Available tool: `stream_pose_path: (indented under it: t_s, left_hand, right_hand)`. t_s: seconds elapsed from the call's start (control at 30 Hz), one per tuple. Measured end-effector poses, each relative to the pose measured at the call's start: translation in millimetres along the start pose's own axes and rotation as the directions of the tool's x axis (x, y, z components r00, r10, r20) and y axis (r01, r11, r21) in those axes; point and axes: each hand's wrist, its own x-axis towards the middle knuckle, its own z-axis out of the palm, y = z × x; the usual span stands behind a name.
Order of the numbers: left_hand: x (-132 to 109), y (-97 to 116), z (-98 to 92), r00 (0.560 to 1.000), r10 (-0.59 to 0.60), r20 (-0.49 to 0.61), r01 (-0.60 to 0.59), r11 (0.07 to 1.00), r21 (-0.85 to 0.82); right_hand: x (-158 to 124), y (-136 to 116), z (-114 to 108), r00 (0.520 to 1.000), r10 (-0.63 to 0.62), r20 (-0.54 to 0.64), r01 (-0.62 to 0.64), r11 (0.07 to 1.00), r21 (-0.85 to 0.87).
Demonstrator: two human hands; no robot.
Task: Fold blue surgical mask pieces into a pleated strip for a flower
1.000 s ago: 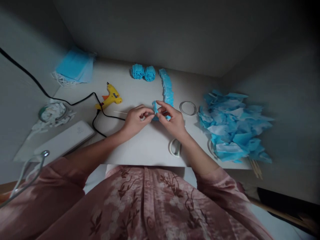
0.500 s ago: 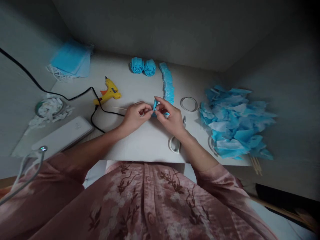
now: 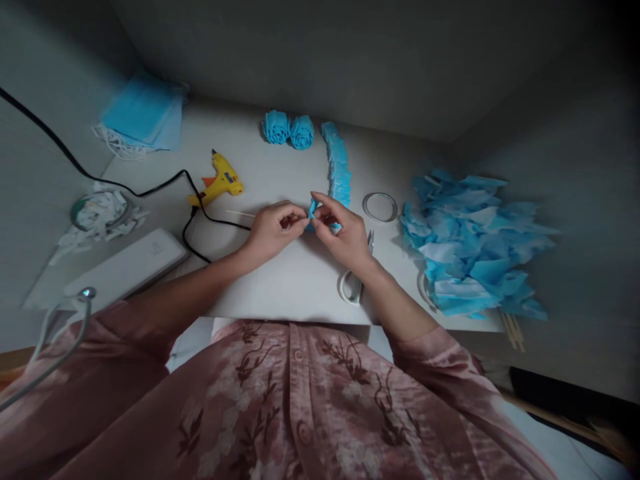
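Both of my hands meet over the middle of the table, pinching a small folded piece of blue fabric (image 3: 313, 208). My left hand (image 3: 275, 230) grips its left side between thumb and fingertips. From the other side, my right hand (image 3: 344, 230) is closed on it, with a bit of blue showing by the thumb. Just beyond lies a curved row of overlapping folded blue pieces (image 3: 338, 163). Farther back, two blue fabric roses (image 3: 277, 127) sit side by side. Scissors (image 3: 350, 288) with white handles lie partly under my right wrist.
A yellow glue gun (image 3: 220, 180) with a black cord lies left. Blue face masks (image 3: 143, 113) are stacked at the back left, near white scraps (image 3: 103, 213) and a white box-shaped device (image 3: 133, 267). Right are a tape ring (image 3: 380, 207), a heap of blue pieces (image 3: 480, 233) and thin sticks (image 3: 513, 331).
The view has shifted very slightly. Both hands keep their pinch on the blue piece, almost unmoved.
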Motion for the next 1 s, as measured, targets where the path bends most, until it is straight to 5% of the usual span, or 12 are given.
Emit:
stream_pose_path:
  t_s: [0.57, 0.77, 1.0]
  left_hand:
    - [-0.2, -1.3, 0.7, 1.000, 0.015, -0.017, -0.016, 0.998, -0.060]
    - [0.7, 0.4, -1.8, 0.999, -0.026, -0.027, 0.023, 0.995, -0.092]
    - [7.6, 22.5, -16.8, 0.995, -0.094, -0.027, 0.091, 0.990, -0.105]
  right_hand:
    - [-0.1, 1.2, 0.3, 1.000, 0.004, 0.000, -0.004, 1.000, 0.019]
    - [4.7, 2.2, -1.5, 0.993, 0.118, 0.000, -0.115, 0.969, 0.221]
    - [15.9, 14.8, -11.4, 0.932, 0.358, -0.062, -0.270, 0.798, 0.539]
